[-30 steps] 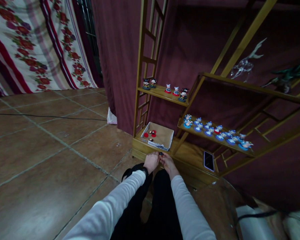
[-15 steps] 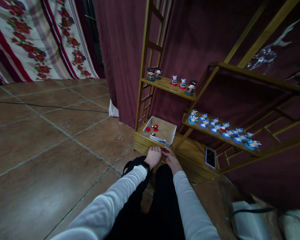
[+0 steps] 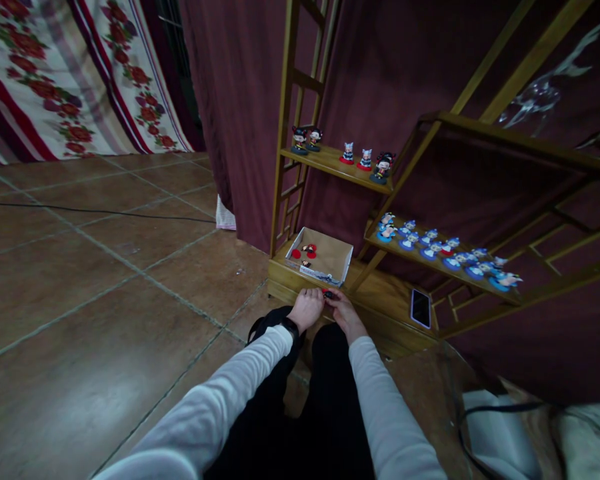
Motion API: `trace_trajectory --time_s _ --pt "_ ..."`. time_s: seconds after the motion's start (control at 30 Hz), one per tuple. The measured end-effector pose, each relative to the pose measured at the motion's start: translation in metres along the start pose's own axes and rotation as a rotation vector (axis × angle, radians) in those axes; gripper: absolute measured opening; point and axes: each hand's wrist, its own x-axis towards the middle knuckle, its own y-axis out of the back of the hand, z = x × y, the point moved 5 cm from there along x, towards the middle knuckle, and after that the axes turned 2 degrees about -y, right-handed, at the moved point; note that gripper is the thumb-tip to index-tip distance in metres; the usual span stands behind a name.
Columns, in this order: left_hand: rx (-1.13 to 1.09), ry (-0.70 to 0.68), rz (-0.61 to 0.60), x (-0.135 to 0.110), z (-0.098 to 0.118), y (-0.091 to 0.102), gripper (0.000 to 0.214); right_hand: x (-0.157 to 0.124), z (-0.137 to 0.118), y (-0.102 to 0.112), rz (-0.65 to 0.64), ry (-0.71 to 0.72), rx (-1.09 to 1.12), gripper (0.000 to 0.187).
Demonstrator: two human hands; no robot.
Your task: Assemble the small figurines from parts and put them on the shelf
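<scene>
My left hand [image 3: 307,307] and my right hand [image 3: 344,312] meet just in front of a shallow cardboard box [image 3: 333,253]. Between their fingers is a small red-and-black figurine [image 3: 328,294], mostly covered by the fingers. Both hands are closed on it. Inside the box, toward its left side, lie a red disc [image 3: 296,254] and several small red and dark figurine pieces [image 3: 309,249]. The box rests on the bottom board [image 3: 280,267] of a wooden shelf unit.
Dark-haired and grey-eared figurines [image 3: 349,153] stand on the upper shelf [image 3: 330,163]. Several blue-and-white figurines [image 3: 431,251] line the right shelf. A phone [image 3: 421,308] lies on the bottom board. A clear ornament [image 3: 535,100] stands upper right; a black cable [image 3: 95,213] crosses the tiled floor.
The view has shifted slightly. Both hands stay together in front of the box, with the figurine still between them and only small finger movement.
</scene>
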Motion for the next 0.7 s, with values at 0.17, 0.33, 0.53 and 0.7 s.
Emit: trace_trajectory --time_s 0.17,0.33,0.53,0.7 --pt "-0.204 0.163 -0.039 0.007 -0.024 -0.012 0.03 0.001 0.001 -0.002 -0.02 -0.001 0.036 0.039" --pt "-0.729 0.315 -0.084 0.018 -0.045 -0.03 0.021 0.003 0.005 -0.01 -0.075 -0.04 0.055 0.032" --pt "-1.254 0.449 -0.093 0.02 -0.046 -0.037 0.022 0.005 0.005 -0.016 -0.053 -0.01 0.095 0.023" --pt "-1.326 0.512 -0.092 0.019 -0.047 -0.035 0.033 0.005 0.004 -0.02 -0.081 -0.021 0.103 0.02"
